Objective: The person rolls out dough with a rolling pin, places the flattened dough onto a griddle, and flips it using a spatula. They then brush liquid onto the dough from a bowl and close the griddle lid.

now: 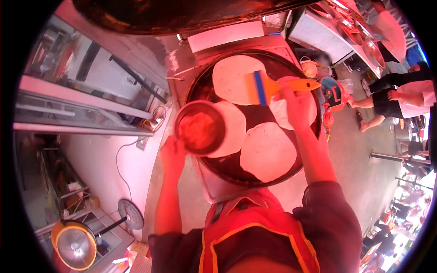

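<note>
My left hand (173, 152) is closed on the near-left side of a round bowl (220, 132) with a reddish, lumpy-looking filling, which it holds over the left edge of the pan. A wide brush (275, 87) with an orange handle and a blue band is in my right hand (293, 104). Its bristles overlap the top flatbread (232, 75) in this view. Below lies a large dark round pan (255, 116). On it are more pale flatbreads: one at the right (305, 111), one at the bottom (268, 152), and a left flatbread (235, 125) partly hidden by the bowl.
A large dark round lid or pan (182, 20) spans the top of the view. To the left are a glass-fronted counter (91, 107) and a standing fan (76, 245). Several people stand on the right, beyond a red device (333, 93) beside the pan.
</note>
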Demonstrator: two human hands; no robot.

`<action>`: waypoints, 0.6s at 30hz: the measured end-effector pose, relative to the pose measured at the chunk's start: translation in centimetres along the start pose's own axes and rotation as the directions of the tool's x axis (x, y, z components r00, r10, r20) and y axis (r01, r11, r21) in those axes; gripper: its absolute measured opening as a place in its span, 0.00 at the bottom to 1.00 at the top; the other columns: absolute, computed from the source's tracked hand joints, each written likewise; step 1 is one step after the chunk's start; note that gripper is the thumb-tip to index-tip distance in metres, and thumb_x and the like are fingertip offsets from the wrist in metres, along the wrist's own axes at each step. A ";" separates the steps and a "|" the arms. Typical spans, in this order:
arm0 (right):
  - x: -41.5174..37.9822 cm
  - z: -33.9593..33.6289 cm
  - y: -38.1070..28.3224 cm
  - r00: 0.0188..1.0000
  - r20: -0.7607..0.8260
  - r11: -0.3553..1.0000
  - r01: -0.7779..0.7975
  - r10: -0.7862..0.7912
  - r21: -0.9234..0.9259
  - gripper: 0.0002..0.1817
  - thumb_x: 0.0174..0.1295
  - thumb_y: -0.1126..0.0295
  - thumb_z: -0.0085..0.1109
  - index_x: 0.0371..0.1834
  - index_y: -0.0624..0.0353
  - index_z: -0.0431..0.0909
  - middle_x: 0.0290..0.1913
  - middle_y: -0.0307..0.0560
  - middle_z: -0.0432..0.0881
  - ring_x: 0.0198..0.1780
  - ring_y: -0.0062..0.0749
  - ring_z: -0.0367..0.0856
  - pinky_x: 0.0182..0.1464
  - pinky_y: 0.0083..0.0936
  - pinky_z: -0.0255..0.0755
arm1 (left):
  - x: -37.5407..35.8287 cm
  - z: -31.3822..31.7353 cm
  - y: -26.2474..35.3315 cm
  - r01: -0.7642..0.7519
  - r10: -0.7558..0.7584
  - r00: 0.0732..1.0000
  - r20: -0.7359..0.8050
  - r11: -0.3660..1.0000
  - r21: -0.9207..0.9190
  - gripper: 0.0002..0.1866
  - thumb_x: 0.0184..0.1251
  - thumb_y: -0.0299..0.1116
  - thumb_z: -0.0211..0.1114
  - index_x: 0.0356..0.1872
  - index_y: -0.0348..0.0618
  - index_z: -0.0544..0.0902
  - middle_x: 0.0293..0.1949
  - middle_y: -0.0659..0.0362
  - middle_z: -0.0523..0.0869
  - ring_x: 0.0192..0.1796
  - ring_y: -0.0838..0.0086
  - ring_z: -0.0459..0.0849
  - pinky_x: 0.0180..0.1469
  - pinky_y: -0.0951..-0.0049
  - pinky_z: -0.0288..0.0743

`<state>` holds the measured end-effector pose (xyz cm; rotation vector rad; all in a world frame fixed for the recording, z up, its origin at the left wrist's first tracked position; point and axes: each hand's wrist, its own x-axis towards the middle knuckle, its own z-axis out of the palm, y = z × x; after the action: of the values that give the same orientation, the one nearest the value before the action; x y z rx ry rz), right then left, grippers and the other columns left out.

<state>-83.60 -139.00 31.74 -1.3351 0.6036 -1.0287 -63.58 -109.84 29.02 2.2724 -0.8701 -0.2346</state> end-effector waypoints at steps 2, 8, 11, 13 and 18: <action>-3.0 4.2 -0.6 0.985 0.175 0.999 0.005 0.002 -0.042 0.07 0.66 0.72 0.56 0.40 0.65 0.78 0.31 0.42 0.81 0.30 0.23 0.82 0.33 0.23 0.77 | 0.6 1.6 0.7 0.094 -0.081 0.993 0.085 0.982 -0.161 0.11 0.68 0.33 0.57 0.29 0.34 0.74 0.27 0.40 0.80 0.32 0.46 0.83 0.32 0.52 0.72; -5.5 6.2 5.6 0.934 0.350 0.745 0.281 -0.068 -0.605 0.11 0.62 0.68 0.61 0.43 0.63 0.78 0.27 0.45 0.82 0.30 0.26 0.84 0.34 0.27 0.77 | 1.0 5.2 3.3 -0.075 0.082 0.996 0.047 0.988 -0.136 0.14 0.68 0.36 0.59 0.29 0.33 0.74 0.26 0.40 0.80 0.32 0.44 0.82 0.33 0.54 0.72; -5.0 0.7 3.8 0.972 0.133 0.917 -0.130 0.193 -0.378 0.12 0.63 0.68 0.61 0.44 0.66 0.78 0.29 0.46 0.82 0.30 0.26 0.84 0.33 0.25 0.78 | 1.4 7.0 2.6 -0.136 0.137 0.990 0.013 0.989 -0.048 0.16 0.69 0.37 0.59 0.29 0.33 0.75 0.26 0.40 0.80 0.30 0.47 0.82 0.32 0.55 0.72; -4.5 -3.5 2.6 0.968 -0.031 0.960 -0.244 0.250 0.134 0.11 0.65 0.70 0.58 0.43 0.67 0.78 0.31 0.46 0.82 0.30 0.26 0.83 0.34 0.22 0.79 | 1.5 6.5 3.9 -0.051 0.056 0.997 0.058 0.995 -0.085 0.15 0.69 0.37 0.59 0.29 0.33 0.75 0.25 0.40 0.79 0.30 0.48 0.82 0.31 0.55 0.71; -1.8 -19.3 11.1 0.907 -0.332 0.945 -0.310 0.260 -0.108 0.10 0.65 0.68 0.59 0.40 0.66 0.80 0.32 0.43 0.83 0.30 0.27 0.83 0.34 0.22 0.76 | 1.7 7.3 0.8 -0.025 0.026 0.999 0.021 0.999 -0.036 0.14 0.68 0.36 0.60 0.29 0.33 0.75 0.23 0.42 0.79 0.27 0.54 0.83 0.29 0.58 0.72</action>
<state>-98.01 -147.85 17.18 -1.1803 1.1094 -0.9700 -65.47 -115.30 24.15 2.2284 -0.8983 -0.2610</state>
